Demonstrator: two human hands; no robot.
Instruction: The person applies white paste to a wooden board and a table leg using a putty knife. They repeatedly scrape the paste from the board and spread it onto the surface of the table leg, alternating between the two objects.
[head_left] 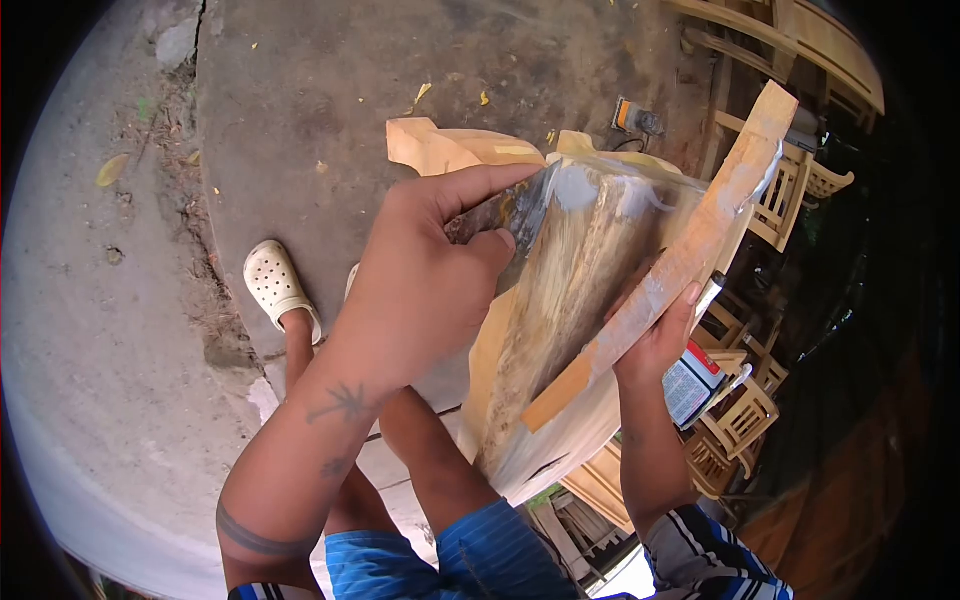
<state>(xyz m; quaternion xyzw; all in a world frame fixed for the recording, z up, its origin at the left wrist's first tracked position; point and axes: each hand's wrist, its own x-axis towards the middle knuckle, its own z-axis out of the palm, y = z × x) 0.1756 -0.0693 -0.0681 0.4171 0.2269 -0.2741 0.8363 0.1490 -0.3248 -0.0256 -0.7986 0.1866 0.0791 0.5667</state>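
Note:
My left hand (440, 255) is closed, thumb bent and index finger stretched along a dark, smeared flat scraper (515, 215). The scraper's edge is right at the near corner of a rough wooden block (570, 270), where grey paste (577, 187) is spread on the end. My right hand (662, 345) is wrapped round a long orange-brown wooden strip (680, 240), which slants across the block's right side. Grey and whitish smears run along the strip's face. A white thing with a black end (712, 288) shows beside the right fingers; part of it is hidden.
A pale shaped wooden piece (455, 148) lies beyond the block. An orange and grey power tool (635, 117) sits on the concrete floor (330, 60). At right are wooden chairs (742, 415) and a red-and-blue labelled can (692, 382). My foot wears a cream clog (275, 280).

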